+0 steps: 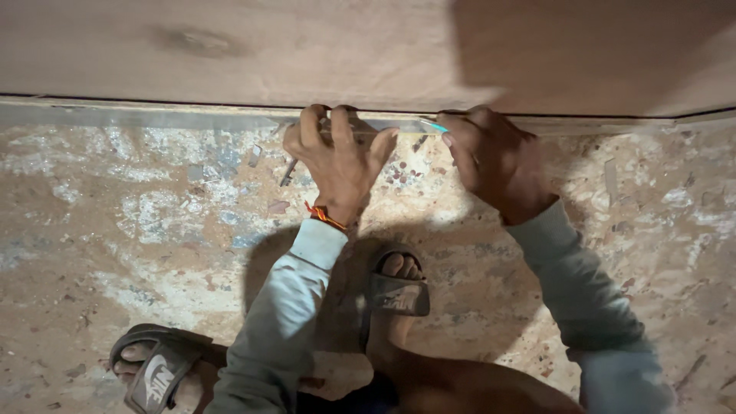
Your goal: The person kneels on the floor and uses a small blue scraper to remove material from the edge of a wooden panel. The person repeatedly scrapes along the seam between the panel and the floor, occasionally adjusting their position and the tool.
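Nearest the camera, two feet in sandals (395,295) stand on the stained floor (153,215). Above them the left hand (337,157) is curled around a thin clear strip (230,119) that lies along the lower edge of the plywood board (268,46). A pencil (289,172) hangs from its fingers. The right hand (494,157), just beside, pinches the strip's blue-tipped end (435,126).

Looks like a carpentry job site or some rough workshop, not a finished room. There's a big brown plywood sheet (230,46) lying flat on a bare, mottled stone floor (138,215) that's splotched with pale paint and scattered with chips and dust.
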